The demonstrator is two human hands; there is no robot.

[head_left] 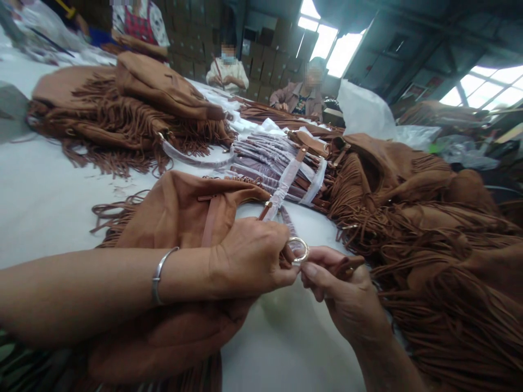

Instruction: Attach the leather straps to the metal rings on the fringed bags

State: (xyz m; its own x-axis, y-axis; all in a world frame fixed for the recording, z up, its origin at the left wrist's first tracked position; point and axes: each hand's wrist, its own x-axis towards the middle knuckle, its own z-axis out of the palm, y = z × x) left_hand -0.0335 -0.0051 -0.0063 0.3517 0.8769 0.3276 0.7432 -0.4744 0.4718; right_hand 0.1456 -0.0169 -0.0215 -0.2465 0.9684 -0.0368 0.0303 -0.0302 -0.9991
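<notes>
Fingers of my left hand (pixel 251 257) grip a tab (pixel 287 253) at the ring (pixel 306 250); those of my right hand (pixel 345 291) hold a strap (pixel 349 266), thumb by the ring.

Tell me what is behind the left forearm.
Above the left forearm, a brown bag shows; below the forearm, brown material. Whether they join cannot be seen: the forearm covers what lies between.

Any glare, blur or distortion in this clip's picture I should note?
Head view: windows blown out to white; head view: ring fairly sharp, with a bright glint; head view: lower-left fringe dark and smeared; head view: background tilted, with edges looking stretched.
</notes>
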